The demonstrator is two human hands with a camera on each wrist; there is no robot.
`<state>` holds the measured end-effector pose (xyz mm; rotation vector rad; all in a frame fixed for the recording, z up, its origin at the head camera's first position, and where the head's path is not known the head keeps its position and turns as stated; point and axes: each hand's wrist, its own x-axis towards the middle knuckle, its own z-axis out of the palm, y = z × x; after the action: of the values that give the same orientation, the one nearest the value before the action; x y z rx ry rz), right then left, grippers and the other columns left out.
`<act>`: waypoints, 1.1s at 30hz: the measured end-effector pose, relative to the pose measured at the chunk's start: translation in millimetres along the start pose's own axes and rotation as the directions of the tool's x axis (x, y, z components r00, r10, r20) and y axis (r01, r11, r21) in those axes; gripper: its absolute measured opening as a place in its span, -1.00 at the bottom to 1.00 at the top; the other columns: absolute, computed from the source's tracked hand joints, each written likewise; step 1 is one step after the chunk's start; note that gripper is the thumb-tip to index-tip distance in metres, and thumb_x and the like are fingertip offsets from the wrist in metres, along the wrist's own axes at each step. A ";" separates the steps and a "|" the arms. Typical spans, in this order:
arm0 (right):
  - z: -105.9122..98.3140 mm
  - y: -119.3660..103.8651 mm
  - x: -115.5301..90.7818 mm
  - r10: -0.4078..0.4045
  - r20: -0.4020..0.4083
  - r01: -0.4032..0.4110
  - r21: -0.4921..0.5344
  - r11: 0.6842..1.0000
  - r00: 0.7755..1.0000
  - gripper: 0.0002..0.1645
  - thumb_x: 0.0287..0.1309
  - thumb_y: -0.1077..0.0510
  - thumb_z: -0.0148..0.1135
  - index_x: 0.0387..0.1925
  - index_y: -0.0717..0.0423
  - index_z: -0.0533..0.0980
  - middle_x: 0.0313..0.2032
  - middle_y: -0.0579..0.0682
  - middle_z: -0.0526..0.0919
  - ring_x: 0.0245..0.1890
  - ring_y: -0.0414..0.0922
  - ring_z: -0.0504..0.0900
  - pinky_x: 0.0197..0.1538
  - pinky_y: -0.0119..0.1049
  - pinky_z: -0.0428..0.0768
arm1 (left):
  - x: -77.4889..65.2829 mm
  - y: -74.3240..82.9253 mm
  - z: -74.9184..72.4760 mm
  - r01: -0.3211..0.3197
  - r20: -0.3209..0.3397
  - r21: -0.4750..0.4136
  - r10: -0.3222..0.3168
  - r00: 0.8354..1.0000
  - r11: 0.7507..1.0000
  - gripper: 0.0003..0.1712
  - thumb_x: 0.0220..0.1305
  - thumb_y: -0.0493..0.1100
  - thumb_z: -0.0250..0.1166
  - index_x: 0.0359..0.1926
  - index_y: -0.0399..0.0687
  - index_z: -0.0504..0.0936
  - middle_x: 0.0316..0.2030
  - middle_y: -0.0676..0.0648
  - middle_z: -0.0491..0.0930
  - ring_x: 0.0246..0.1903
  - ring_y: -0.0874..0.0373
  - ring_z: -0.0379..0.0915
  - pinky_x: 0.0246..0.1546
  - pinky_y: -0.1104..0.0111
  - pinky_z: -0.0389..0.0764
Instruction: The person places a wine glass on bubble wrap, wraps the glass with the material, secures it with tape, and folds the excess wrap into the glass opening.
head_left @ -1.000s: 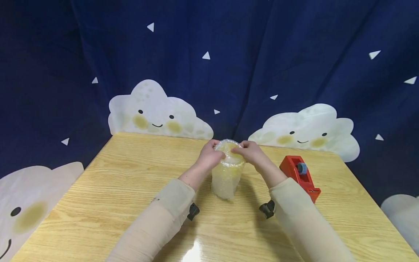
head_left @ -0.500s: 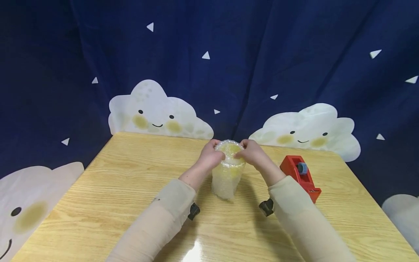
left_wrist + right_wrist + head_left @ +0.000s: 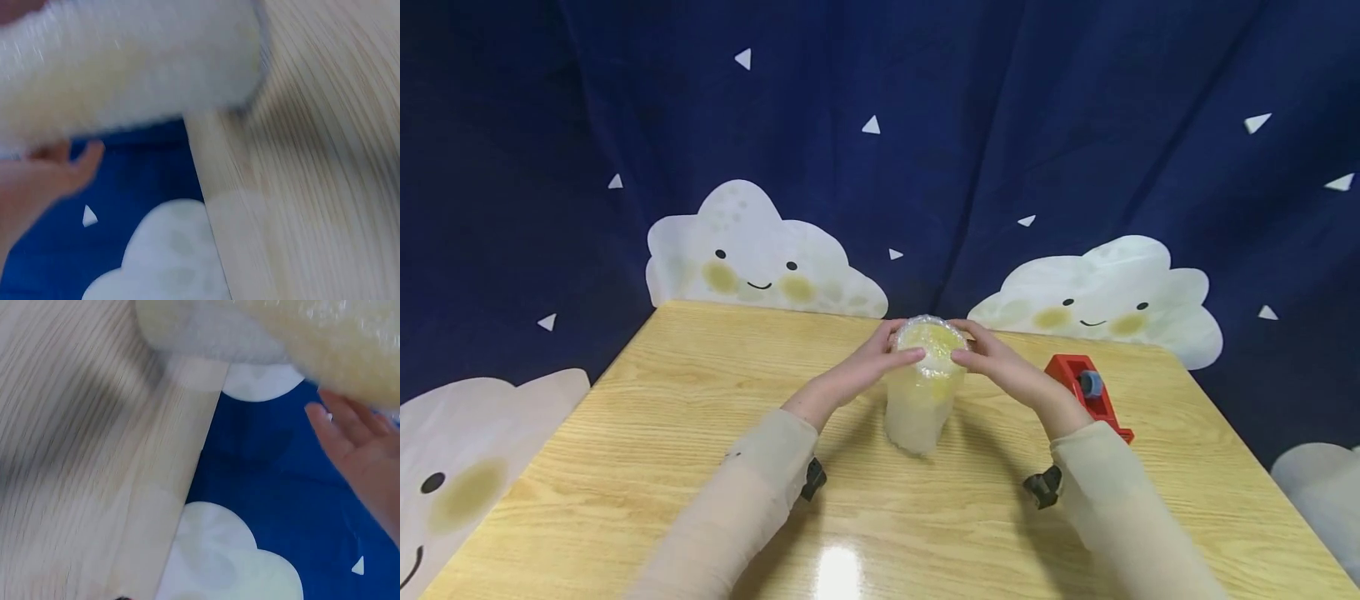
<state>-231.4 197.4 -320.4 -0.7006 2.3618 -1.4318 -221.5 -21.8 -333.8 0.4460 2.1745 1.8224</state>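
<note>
An upright cylinder-shaped bundle in clear bubble wrap (image 3: pixel 919 417), yellow and whitish, stands on the table between my hands. What lies inside the wrap cannot be made out. At its upper left side is my left hand (image 3: pixel 871 357), thumb stretched out by the top edge. My right hand (image 3: pixel 1000 363) mirrors this on the upper right side, its thumb likewise extended. Straight, parted fingers of the right hand (image 3: pixel 365 447) show close beside the wrap in the right wrist view. Blurred in the left wrist view, the left hand (image 3: pixel 47 178) lies along the bundle's side.
A red tape dispenser (image 3: pixel 1097 408) with a blue roll of tape (image 3: pixel 1091 384) stands on the right of the wooden table (image 3: pixel 737 375), partly behind the right forearm. Beyond the back edge hangs a dark blue curtain (image 3: pixel 820 108) with cloud prints.
Both hands have loosened from the wrap's top, with thumbs now straightened. The wrists and forearms have spread outward, and the right arm covers more of the dispenser. The bundle has barely moved.
</note>
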 end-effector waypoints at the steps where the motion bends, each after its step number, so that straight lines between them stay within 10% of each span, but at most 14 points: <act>1: -0.9 2.2 -1.9 -0.034 0.040 0.034 0.015 0.999 0.999 -0.19 0.25 0.03 0.12 0.36 0.23 -0.02 0.24 0.32 0.28 0.14 0.00 0.39 0.19 -0.05 0.43 | -1.5 -1.6 -3.2 -0.022 0.045 0.020 0.021 0.999 1.000 -0.24 0.24 -0.13 0.19 0.35 -0.13 0.01 0.31 -0.20 0.23 0.26 -0.04 0.22 0.29 0.13 0.27; 5: 3.3 6.1 -4.1 -0.121 0.072 0.123 -0.029 0.992 0.990 0.07 0.02 0.12 0.37 0.39 0.20 -0.09 0.27 0.31 0.23 0.19 0.09 0.35 0.19 -0.08 0.44 | -6.3 -4.9 -9.8 -0.077 0.122 0.064 0.068 0.990 0.995 -0.15 0.15 -0.24 0.29 0.33 -0.10 -0.04 0.29 -0.20 0.28 0.20 -0.04 0.29 0.22 0.16 0.36; 23: 15.3 14.9 13.4 -0.096 -0.051 0.091 -0.097 0.991 0.994 0.02 0.00 0.19 0.38 0.37 0.24 -0.01 0.23 0.27 0.31 0.15 0.11 0.40 0.18 -0.05 0.45 | 0.7 -20.2 -14.2 -0.133 -0.056 0.203 0.147 0.988 0.970 -0.17 0.09 -0.15 0.36 0.34 -0.08 0.18 0.33 -0.12 0.16 0.31 -0.09 0.09 0.30 0.01 0.22; 33: 15.2 16.0 8.6 -0.066 -0.067 0.053 -0.175 0.983 0.996 0.22 0.00 -0.02 0.38 0.44 0.15 -0.21 0.41 0.28 -0.02 0.35 0.24 0.11 0.31 0.22 0.18 | -2.9 -20.5 -10.5 -0.086 -0.072 0.401 0.125 0.989 0.912 0.02 0.14 0.07 0.28 0.46 0.01 -0.12 0.46 -0.13 -0.12 0.44 -0.09 -0.26 0.38 -0.07 -0.03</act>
<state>-235.4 187.6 -341.6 -0.7817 2.5657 -1.3064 -224.3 -35.8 -352.1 0.5788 2.6467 1.4692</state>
